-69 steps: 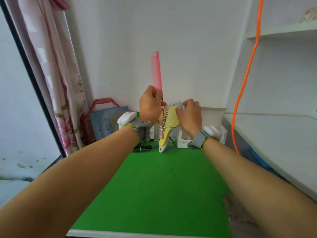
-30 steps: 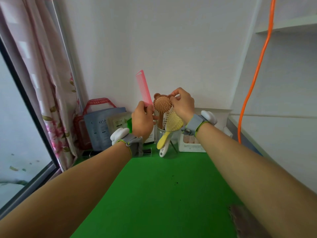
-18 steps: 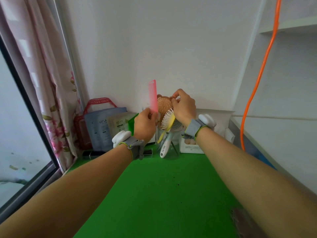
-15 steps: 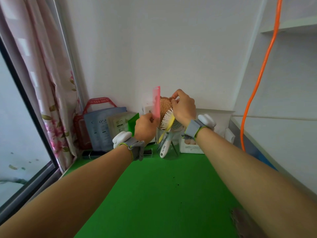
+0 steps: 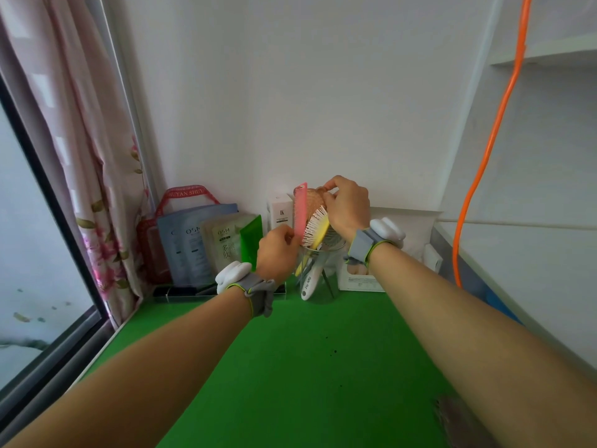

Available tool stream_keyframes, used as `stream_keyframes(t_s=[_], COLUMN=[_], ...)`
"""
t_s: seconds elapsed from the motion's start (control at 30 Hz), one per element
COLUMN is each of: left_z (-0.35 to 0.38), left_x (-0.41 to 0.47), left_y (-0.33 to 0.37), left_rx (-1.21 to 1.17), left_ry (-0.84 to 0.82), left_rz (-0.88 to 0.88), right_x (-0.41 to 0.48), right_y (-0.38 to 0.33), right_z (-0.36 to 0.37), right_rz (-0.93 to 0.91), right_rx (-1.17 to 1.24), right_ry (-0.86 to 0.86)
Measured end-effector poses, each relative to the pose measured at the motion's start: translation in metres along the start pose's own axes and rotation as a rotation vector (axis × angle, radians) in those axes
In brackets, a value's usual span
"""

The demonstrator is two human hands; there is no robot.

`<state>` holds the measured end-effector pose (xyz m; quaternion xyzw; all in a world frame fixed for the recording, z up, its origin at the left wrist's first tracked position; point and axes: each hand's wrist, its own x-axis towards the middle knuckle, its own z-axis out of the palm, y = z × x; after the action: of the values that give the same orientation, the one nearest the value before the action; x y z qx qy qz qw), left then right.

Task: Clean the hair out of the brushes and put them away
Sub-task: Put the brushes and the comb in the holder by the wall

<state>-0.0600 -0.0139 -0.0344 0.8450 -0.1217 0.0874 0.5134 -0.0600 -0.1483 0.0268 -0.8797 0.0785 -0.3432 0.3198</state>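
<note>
Pink comb (image 5: 300,210): upright, long axis vertical, pinched low by my left hand (image 5: 277,252). Round brush (image 5: 314,199): head up in glass cup (image 5: 318,276), my right hand (image 5: 348,205) pinching its top.

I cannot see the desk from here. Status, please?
Left hand pinches pink comb, upright at glass cup rim. Right hand grips round brush head. Yellow brush crowds the cup.

I'm looking into a home dressing corner: a floral curtain (image 5: 97,176) is hanging beside the window (image 5: 35,253) at the left of the frame. Skincare packets (image 5: 223,244) are leaning against the white wall (image 5: 290,108) at centre, next to a glass cup (image 5: 324,276) holding hairbrushes (image 5: 318,223) on a green-topped table (image 5: 307,367).
</note>
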Motion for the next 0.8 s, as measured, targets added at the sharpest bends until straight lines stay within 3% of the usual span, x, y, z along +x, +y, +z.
stream_keyframes(t_s=[0.8], left_z=[-0.015], left_x=[-0.034], left_y=[0.022], left_rx=[-0.071], left_ry=[-0.040], left_rz=[-0.019], right_x=[-0.054], right_y=[-0.012], right_z=[-0.035], right_rz=[0.082], right_rx=[0.035], right_ry=[0.025])
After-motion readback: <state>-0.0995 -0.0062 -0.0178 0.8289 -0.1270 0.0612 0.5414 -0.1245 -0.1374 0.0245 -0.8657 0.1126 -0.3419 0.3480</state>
